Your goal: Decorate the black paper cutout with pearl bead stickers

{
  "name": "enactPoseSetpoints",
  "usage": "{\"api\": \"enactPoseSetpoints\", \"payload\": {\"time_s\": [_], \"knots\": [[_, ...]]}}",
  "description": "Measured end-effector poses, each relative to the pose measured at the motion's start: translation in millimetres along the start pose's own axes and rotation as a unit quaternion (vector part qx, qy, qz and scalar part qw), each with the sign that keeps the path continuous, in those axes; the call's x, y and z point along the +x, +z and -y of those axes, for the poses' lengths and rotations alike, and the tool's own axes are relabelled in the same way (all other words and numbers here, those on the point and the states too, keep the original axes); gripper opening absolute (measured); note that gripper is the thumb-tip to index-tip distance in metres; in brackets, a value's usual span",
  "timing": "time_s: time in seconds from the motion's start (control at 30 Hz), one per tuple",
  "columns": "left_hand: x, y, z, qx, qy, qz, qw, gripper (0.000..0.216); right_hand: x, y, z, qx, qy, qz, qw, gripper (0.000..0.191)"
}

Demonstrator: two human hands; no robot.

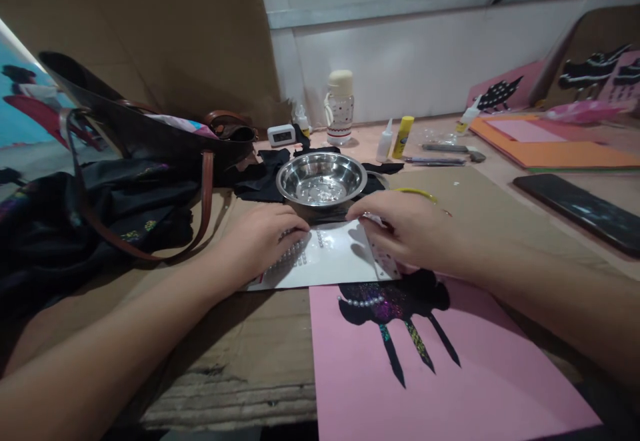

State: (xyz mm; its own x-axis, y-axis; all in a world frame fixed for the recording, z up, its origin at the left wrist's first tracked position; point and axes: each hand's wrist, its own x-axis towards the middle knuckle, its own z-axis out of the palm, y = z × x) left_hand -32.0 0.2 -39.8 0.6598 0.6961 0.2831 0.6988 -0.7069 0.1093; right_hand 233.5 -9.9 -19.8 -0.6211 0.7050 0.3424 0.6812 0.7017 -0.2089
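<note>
A white sheet of stick-on pearls (333, 254) lies in front of me, with rows of small beads at its left. My left hand (267, 234) is closed on its left side, fingers curled over the beads. My right hand (407, 224) pinches the sheet's right side; its fingertips are partly hidden. Under the sheet's near edge is pink paper (445, 394) bearing a black cut-out (395, 301) with glitter, a row of pearls and three pointed strips. Just beyond my hands stands a steel bowl (321, 181) with small shiny pieces inside.
Black scraps (260, 181) surround the bowl. Behind are a bottle (340, 108), a glue bottle (385, 141) and a yellow glue stick (403, 137). A phone (583, 208) and orange paper (540, 148) lie right. A dark handbag (165, 141) stands left; a person (37, 88) sits far left.
</note>
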Motion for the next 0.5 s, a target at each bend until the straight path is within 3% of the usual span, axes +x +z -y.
{"api": "enactPoseSetpoints", "payload": {"time_s": [0.13,0.23,0.5], "knots": [[1,-4,-1,0.008,0.015,0.015,1.000,0.018,4,-25,-9,-0.121,0.039,0.041,0.991,0.022],[1,-5,0,0.021,0.018,0.016,0.999,0.019,3,-29,-17,-0.146,0.039,0.033,0.988,0.026],[-1,0,2,0.010,-0.001,0.021,1.000,0.021,5,11,-16,-0.035,-0.071,0.023,0.997,0.049]]}}
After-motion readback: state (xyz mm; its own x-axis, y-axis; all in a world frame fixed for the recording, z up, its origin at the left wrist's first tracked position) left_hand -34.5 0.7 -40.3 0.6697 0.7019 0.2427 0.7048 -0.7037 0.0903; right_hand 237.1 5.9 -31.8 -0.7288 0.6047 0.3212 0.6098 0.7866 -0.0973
